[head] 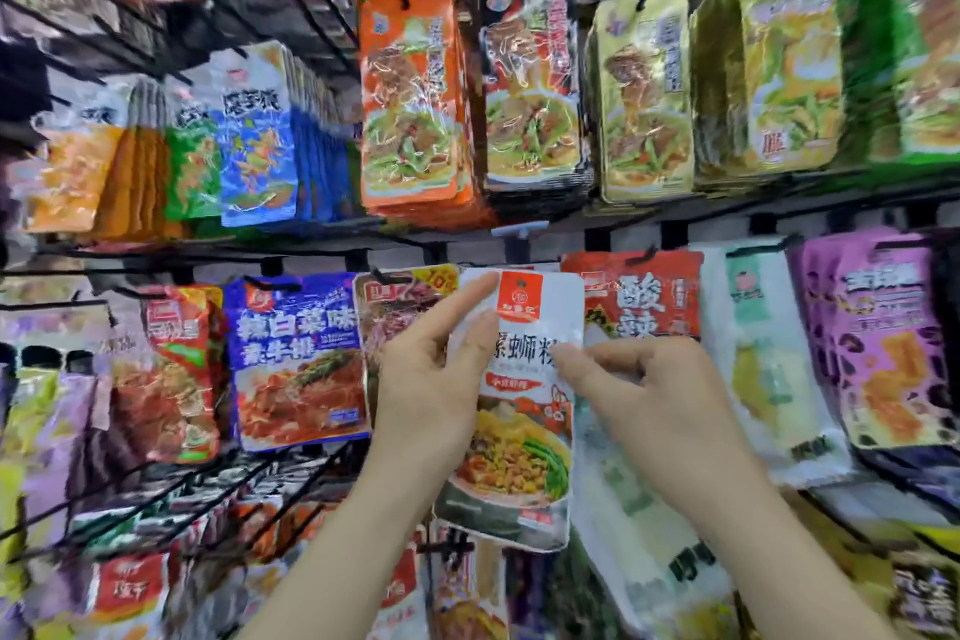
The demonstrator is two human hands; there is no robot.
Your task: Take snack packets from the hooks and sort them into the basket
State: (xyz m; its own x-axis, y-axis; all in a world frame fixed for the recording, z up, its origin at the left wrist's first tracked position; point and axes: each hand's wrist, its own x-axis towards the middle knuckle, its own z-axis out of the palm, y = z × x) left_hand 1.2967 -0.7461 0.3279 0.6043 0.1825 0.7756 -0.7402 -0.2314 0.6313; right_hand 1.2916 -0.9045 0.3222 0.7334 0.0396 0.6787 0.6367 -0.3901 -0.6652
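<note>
While the white snack packet stands upright just below the black rack bar, my left hand grips its left edge, forefinger laid straight toward the top corner, and my right hand pinches its right edge. Whether it is hooked on anything I cannot tell. A blue packet hangs to its left, a red packet just behind on its right, and an orange packet above.
</note>
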